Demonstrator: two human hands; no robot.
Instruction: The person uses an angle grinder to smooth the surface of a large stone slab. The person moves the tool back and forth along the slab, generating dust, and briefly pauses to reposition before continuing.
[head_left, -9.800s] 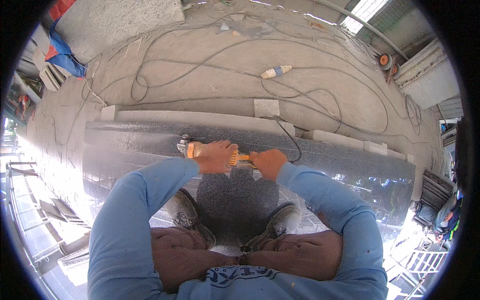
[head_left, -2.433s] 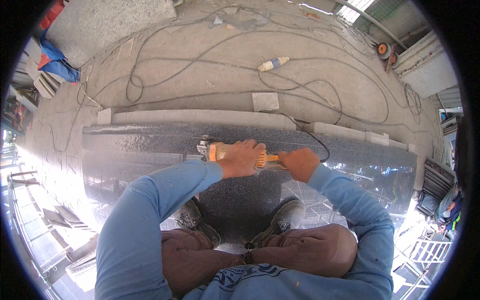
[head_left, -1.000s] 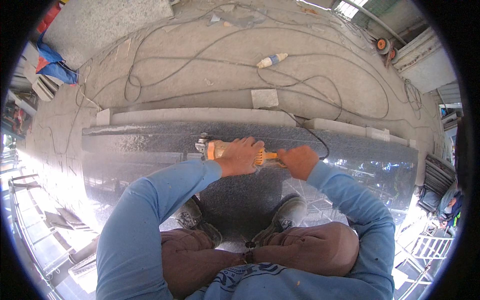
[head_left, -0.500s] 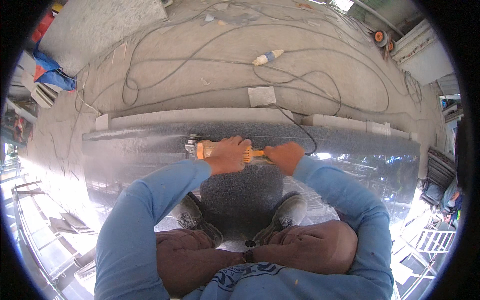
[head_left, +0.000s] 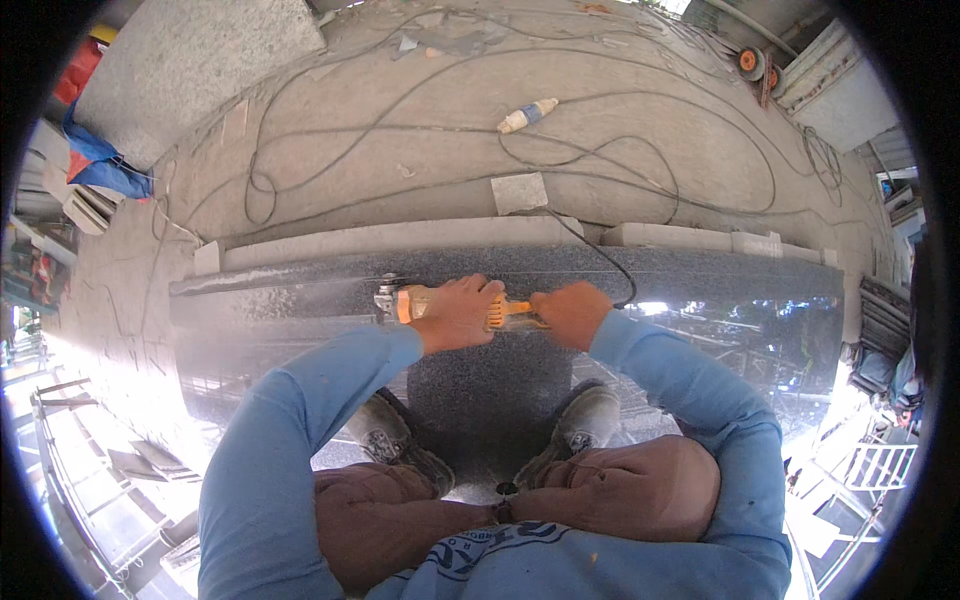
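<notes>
A yellow angle grinder (head_left: 412,302) lies along the far part of a dark, polished stone slab (head_left: 470,390), its metal head pointing left. My left hand (head_left: 460,312) is wrapped over the grinder's body. At the rear handle, my right hand (head_left: 572,314) is closed round the grip. The grinder's head meets a thin line running along the slab near its far edge; the disc itself is hard to make out. Pale dust coats the slab's left part. From behind my right hand a dark cord (head_left: 622,272) loops away from the grinder.
Beyond the slab lie pale stone strips (head_left: 400,240) and a small light tile (head_left: 519,193). Cables wind over the dusty floor around a white-and-blue connector (head_left: 527,115). A large pale slab (head_left: 200,75) is at the far left. My boots (head_left: 588,418) are on the near side.
The spray of dust that streamed left from the grinder's head has thinned. Both hands keep their grip, and the grinder stays almost in place while the view shifts slightly.
</notes>
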